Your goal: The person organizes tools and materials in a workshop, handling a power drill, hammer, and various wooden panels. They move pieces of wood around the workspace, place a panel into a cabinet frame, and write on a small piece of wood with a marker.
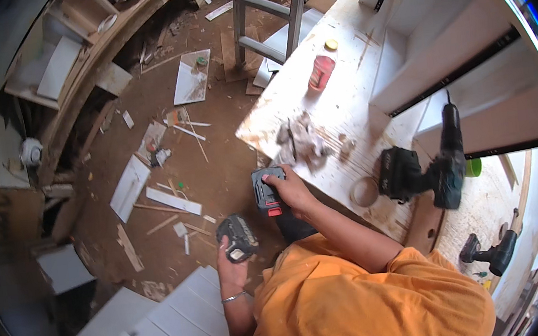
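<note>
My left hand (232, 270) is closed around a dark power-tool battery (237, 238), held low over the floor. A second tool battery (267, 189), grey-black with a red tab, sits in my right hand (292, 190), with the thumb lying across its top. The two batteries are apart, the right one beside the workbench edge. On the bench to the right, a large cordless drill (447, 173) lies with its own battery base toward me. Nearer the right rim is a smaller cordless drill (491, 253).
The white workbench (340, 34) carries a crumpled rag (302, 141), a red bottle with a yellow cap (322, 72), a tape roll (364, 191) and cabinet panels with black drawer slides (454, 74). A metal ladder (267, 49) stands behind. Board offcuts (130, 188) litter the floor.
</note>
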Demonstrator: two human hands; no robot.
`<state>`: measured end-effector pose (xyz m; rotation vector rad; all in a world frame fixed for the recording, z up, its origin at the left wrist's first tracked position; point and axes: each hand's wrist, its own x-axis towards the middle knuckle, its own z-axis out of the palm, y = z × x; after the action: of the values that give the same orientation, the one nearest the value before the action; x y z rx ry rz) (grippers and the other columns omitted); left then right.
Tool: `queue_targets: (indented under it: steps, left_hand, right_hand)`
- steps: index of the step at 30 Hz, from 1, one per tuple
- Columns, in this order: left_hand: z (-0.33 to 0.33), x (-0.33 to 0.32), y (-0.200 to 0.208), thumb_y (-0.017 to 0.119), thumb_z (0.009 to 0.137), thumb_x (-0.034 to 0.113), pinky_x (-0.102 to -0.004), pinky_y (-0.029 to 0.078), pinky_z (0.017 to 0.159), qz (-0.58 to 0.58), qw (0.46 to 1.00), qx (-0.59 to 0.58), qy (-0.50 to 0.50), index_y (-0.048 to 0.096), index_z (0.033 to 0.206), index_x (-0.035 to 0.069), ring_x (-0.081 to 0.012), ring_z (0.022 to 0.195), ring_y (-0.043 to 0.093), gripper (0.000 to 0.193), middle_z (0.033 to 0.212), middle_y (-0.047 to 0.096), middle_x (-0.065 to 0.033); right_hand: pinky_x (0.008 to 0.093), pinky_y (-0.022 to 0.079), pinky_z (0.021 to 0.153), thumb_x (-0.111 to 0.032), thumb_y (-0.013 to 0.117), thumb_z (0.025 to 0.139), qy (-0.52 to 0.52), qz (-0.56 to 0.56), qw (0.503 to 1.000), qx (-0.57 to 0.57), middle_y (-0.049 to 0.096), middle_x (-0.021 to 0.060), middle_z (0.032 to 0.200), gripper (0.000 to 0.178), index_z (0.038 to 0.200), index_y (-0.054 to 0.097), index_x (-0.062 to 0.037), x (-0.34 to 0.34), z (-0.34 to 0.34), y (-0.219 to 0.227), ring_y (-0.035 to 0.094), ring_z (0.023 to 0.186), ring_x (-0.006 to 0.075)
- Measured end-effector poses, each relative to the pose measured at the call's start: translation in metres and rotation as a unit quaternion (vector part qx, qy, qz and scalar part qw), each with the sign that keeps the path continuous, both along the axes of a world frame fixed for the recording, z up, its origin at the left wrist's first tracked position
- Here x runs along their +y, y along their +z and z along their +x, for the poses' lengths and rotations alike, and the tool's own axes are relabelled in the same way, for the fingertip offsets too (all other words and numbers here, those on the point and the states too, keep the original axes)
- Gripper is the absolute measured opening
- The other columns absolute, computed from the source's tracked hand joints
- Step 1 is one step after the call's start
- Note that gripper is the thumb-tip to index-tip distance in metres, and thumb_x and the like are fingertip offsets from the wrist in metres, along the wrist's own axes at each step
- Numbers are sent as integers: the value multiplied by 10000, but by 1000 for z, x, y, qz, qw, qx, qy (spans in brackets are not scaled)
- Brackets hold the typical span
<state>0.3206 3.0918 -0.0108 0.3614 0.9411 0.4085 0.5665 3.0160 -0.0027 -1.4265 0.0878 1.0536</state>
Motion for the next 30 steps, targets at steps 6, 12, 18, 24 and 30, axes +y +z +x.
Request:
queue_targets:
  steps: [6,12,18,24,30]
  left_hand:
    - [119,118,22,477,1051,316,-485,544,960,86,980,25,-178,485,1396,26,-272,1142,643,450,1289,635,-130]
    - [271,201,42,514,1042,256,-410,515,998,126,924,-20,-361,510,1360,26,-212,1142,639,392,1256,641,-90]
    - [420,219,27,665,964,341,-322,458,1014,339,724,-59,-598,401,1472,-13,-198,1186,578,673,1334,576,-122]
    - [489,194,8,697,935,385,-389,424,1059,478,620,-112,-613,387,1464,-65,-324,1272,540,760,1400,530,-251]
    - [510,176,2,681,935,331,-450,363,1089,637,529,-164,-535,562,1326,-73,-386,1249,482,574,1338,546,-243]
  right_hand:
    - [368,501,927,-273,681,928,-134,-61,979,-138,614,218,1189,581,1358,441,35,84,93,9,619,1062,270]
    - [432,434,1034,-259,676,914,-251,-217,909,-251,557,305,1272,676,1425,377,69,100,131,-20,571,1192,397]
    - [417,387,1094,-124,653,894,-239,-349,818,-391,491,270,1309,585,1393,426,80,104,123,1,504,1236,402]
    - [417,526,825,-117,666,888,-310,-384,838,-232,642,191,1018,454,1307,533,-1,111,90,78,664,901,325]
    - [518,520,763,-132,620,889,-251,-555,774,-171,669,211,936,755,1562,281,-180,114,63,58,661,860,419]
